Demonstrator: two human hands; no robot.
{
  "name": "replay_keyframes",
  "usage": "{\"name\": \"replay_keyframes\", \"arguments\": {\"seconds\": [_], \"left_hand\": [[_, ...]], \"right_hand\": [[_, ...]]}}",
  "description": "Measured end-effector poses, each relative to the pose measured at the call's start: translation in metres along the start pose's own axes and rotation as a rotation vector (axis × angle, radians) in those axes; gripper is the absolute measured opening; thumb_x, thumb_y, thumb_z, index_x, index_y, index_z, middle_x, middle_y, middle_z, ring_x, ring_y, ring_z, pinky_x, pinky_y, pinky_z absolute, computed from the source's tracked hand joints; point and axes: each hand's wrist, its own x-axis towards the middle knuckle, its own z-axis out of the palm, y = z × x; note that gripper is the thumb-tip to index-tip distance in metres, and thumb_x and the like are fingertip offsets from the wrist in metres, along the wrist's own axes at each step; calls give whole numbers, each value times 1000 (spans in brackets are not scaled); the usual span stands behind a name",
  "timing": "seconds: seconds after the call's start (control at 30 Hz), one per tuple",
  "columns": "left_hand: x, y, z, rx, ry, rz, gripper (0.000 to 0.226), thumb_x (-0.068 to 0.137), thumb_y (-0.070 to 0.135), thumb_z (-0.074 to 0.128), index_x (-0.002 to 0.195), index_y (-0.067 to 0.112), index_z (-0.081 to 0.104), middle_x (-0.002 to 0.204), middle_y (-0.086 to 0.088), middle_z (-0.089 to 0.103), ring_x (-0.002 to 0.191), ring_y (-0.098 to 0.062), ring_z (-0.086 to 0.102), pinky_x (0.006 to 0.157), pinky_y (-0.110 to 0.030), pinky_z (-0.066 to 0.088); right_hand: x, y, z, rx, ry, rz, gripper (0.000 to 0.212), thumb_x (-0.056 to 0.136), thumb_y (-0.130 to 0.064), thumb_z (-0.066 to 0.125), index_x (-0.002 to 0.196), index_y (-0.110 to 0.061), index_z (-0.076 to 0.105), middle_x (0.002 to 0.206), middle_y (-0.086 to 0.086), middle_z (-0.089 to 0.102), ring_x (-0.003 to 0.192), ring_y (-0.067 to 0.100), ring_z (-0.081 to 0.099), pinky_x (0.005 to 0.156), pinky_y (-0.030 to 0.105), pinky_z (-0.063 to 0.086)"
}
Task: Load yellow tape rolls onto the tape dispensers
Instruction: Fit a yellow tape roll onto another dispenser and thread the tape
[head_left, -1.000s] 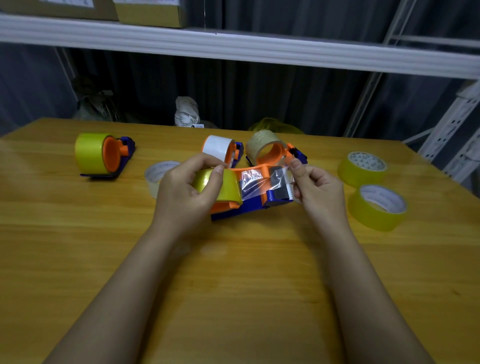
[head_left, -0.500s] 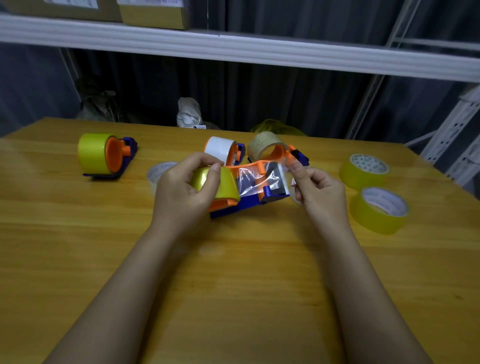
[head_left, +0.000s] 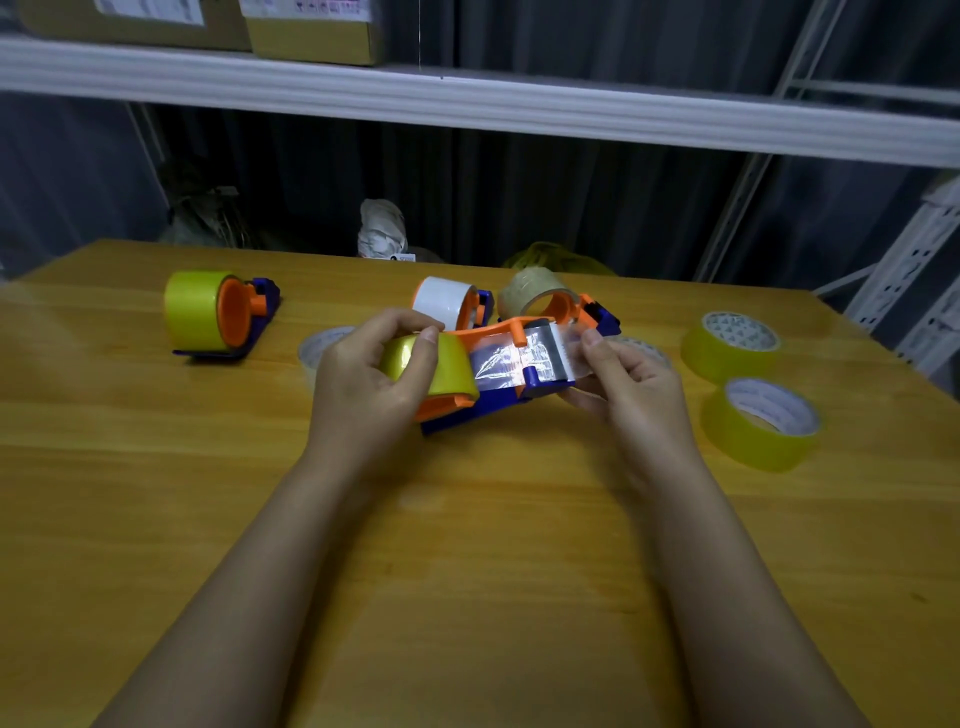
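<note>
A blue and orange tape dispenser (head_left: 498, 397) lies at the table's middle with a yellow tape roll (head_left: 447, 364) on its hub. My left hand (head_left: 363, 384) grips that roll, thumb and fingers curled over it. A clear strip of tape (head_left: 511, 358) runs from the roll across the dispenser's front. My right hand (head_left: 623, 379) pinches the strip's free end at the dispenser's right tip. Two loose yellow rolls lie flat on the right: the farther yellow roll (head_left: 730, 345) and the nearer yellow roll (head_left: 763, 423). At the far left stands a second dispenser (head_left: 221, 317), carrying a yellow roll.
Behind my hands stand a dispenser with a white roll (head_left: 449, 301) and a dispenser with a clear brownish roll (head_left: 545, 299). A pale roll (head_left: 319, 348) lies flat, partly hidden by my left hand. A white shelf (head_left: 467, 98) hangs over the table's far edge.
The dispenser's right end has lifted slightly and the tape strip now reaches further over its front. My right hand stays pinched on the strip's end; my left hand keeps its grip.
</note>
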Motion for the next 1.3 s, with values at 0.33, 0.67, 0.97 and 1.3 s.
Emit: {"name": "replay_keyframes", "arguments": {"seconds": [0.33,0.67,0.97,1.3], "left_hand": [[-1,-2,1,-17,-27,-49,12,90,27,52,96,21,61,90,22,58,89,12,52,64,-5,37],[3,-4,-5,-72,-188,-109,15,94,26,52,104,25,64,100,19,60,95,13,50,68,-2,35],[5,-8,-9,-204,-279,-156,29,98,14,39,112,27,61,109,22,56,96,14,49,70,-1,36],[3,-9,-2,-32,-316,-268,24,90,39,55,114,35,53,107,28,44,101,0,45,69,-19,43]], "right_hand": [[-1,-1,4,-6,34,-44,18,96,-25,54,88,-12,62,88,3,72,86,15,71,68,24,57],[0,-3,2,-48,60,5,19,99,-20,47,82,-14,55,82,10,69,74,18,71,58,23,56],[-6,-18,-3,174,-14,109,18,98,-19,50,85,-9,57,74,8,74,71,19,73,56,23,55],[-9,-17,1,138,-33,31,16,97,-17,51,89,-5,58,76,6,74,75,19,73,57,21,55]]}}
